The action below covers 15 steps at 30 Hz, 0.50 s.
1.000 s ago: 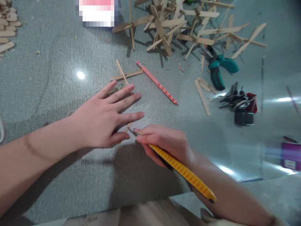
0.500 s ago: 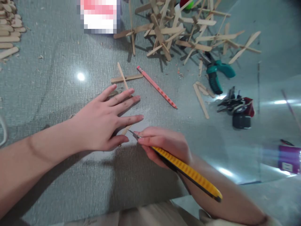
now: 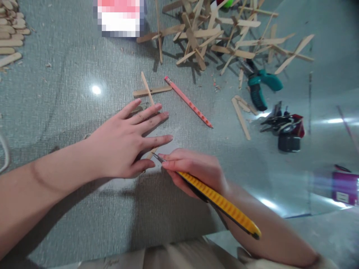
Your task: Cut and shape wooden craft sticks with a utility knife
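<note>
My left hand (image 3: 120, 138) lies palm down with its fingers spread, pressing on a wooden craft stick (image 3: 152, 153) that shows between thumb and index finger. My right hand (image 3: 193, 168) is closed around a yellow and black utility knife (image 3: 221, 200), whose blade tip meets that stick. Just beyond my left fingertips, a thin stick (image 3: 146, 84) crosses over another craft stick (image 3: 162, 89). Most of the stick under my left hand is hidden. A pink pencil (image 3: 189, 102) lies to the right of the crossed sticks.
Crossed craft sticks (image 3: 202, 33) are heaped at the back. Teal-handled pliers (image 3: 257, 93), loose sticks (image 3: 241, 117) and a key bunch (image 3: 288, 130) lie on the right. More sticks (image 3: 11, 43) are piled far left. A purple box (image 3: 344, 186) sits at the right edge.
My left hand stays spread on the stick. The knife's handle end swings slightly down and back while its tip stays at the stick. The whole view shifts a little.
</note>
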Each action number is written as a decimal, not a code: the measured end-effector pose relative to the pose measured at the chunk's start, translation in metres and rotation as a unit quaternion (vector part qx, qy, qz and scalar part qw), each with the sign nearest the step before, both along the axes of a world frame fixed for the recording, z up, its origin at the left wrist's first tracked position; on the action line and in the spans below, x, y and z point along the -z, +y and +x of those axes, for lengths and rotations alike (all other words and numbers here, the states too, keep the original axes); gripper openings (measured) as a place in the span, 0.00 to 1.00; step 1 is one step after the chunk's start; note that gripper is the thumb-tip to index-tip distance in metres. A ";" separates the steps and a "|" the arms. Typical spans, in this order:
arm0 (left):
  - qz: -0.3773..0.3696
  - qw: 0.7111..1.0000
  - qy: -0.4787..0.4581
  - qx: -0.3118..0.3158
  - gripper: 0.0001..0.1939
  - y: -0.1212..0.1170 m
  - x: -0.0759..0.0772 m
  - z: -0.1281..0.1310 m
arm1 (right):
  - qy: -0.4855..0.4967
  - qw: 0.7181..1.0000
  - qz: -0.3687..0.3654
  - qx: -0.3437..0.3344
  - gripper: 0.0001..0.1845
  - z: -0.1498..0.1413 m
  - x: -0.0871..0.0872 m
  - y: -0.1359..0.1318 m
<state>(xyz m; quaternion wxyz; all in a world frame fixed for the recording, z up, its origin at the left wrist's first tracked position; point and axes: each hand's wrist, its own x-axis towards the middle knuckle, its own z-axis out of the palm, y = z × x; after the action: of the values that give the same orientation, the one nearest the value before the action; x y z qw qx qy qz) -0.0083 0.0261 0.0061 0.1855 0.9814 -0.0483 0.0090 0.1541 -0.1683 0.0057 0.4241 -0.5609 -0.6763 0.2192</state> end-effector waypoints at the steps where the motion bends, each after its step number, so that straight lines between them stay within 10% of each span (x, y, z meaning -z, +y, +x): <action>1: 0.000 1.000 0.003 -0.001 0.33 0.000 0.001 0.000 | 0.006 1.000 -0.001 0.002 0.13 0.000 0.000 0.000; 15: 0.008 1.000 0.008 -0.001 0.32 0.001 0.000 0.000 | 0.013 1.000 0.017 0.005 0.12 0.001 0.004 -0.007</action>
<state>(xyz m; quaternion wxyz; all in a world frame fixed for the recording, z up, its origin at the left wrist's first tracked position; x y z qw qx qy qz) -0.0088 0.0270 0.0062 0.1779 0.9830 -0.0457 0.0007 0.1548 -0.1753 0.0016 0.4435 -0.5537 -0.6719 0.2126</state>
